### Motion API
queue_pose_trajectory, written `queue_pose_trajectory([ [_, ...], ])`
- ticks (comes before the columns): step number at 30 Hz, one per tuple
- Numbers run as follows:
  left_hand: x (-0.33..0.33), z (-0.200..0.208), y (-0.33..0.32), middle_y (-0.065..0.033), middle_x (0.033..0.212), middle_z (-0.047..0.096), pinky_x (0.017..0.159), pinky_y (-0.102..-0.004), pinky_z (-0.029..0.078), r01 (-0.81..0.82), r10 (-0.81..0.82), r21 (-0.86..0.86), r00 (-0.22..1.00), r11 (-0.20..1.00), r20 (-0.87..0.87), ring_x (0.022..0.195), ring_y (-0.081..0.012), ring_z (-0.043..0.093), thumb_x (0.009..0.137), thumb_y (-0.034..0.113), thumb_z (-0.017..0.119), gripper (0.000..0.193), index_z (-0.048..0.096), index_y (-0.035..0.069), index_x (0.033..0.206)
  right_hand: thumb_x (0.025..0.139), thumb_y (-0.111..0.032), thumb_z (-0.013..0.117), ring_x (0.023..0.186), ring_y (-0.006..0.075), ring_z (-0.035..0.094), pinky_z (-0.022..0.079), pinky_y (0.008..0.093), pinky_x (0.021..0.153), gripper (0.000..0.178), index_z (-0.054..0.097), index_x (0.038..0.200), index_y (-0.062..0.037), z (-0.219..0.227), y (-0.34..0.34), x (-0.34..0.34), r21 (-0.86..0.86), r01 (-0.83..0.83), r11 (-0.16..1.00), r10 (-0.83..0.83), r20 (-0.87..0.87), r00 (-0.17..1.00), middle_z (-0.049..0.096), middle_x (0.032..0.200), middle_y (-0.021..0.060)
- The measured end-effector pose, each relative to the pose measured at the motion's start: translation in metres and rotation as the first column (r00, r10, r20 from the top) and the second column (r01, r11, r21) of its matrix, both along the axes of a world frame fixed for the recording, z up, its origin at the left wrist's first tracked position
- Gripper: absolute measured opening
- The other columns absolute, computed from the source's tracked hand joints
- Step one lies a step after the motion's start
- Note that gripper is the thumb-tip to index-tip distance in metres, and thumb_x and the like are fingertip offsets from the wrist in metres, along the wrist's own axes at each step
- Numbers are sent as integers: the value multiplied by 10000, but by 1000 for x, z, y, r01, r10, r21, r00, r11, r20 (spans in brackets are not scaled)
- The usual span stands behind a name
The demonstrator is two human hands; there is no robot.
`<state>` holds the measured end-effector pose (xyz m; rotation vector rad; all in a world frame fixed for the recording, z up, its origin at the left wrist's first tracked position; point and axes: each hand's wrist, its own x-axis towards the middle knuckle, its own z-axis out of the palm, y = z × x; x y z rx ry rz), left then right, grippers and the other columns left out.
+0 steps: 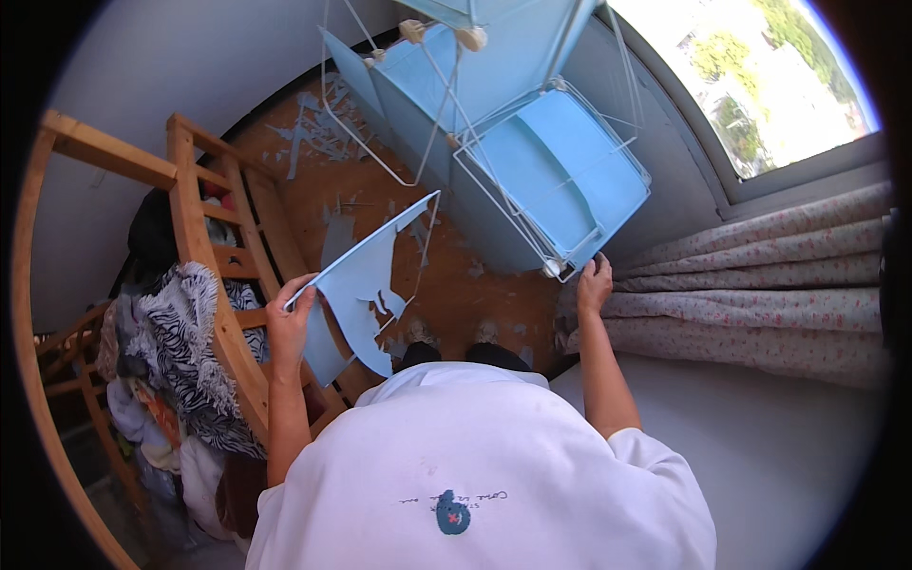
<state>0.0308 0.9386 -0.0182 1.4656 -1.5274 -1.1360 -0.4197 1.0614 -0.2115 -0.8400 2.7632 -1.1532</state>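
Note:
In my left hand is the edge of a light blue panel on a white wire frame. Its sheet is torn, with a ragged hole and a loose flap hanging down. My right hand is closed at the near lower corner of a light blue wire-framed shelf unit, its fingers curled on the edge. The unit stands tilted, and its white wires and round joint caps show, some wires sticking out loose. The panel is apart from the unit, to its left.
Torn blue scraps litter the brown floor. A wooden bed frame with piled clothes and a zebra-patterned cloth is at left. A window, a flowered curtain and a white surface lie at right.

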Motion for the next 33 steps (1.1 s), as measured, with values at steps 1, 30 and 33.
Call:
queue_pose_trajectory([
  [1,1,2,-3,-21,810,620,698,-208,428,-4,4,15,1000,1000,16,757,-83,548,856,206,610,242,635,-5,972,848,-130,508,882,299,595,463,369,771,282,567,1085,12,17,-4,18,-57,-78,995,76,-50,996,606,987,160],
  [30,-19,-27,46,-107,800,590,631,-360,479,-179,260,-360,947,916,190,715,-291,592,746,108,661,167,648,49,902,720,-102,587,711,379,581,460,446,603,131,559,804,-5,107,-108,318,-16,-940,340,939,-36,341,598,771,192],
  [33,-15,-28,52,-110,797,586,620,-354,477,-185,262,-351,947,918,186,707,-296,588,749,104,662,163,649,40,899,714,-116,592,636,376,588,456,447,548,103,567,745,-21,125,-104,324,52,-935,352,936,-37,351,596,671,179],
])
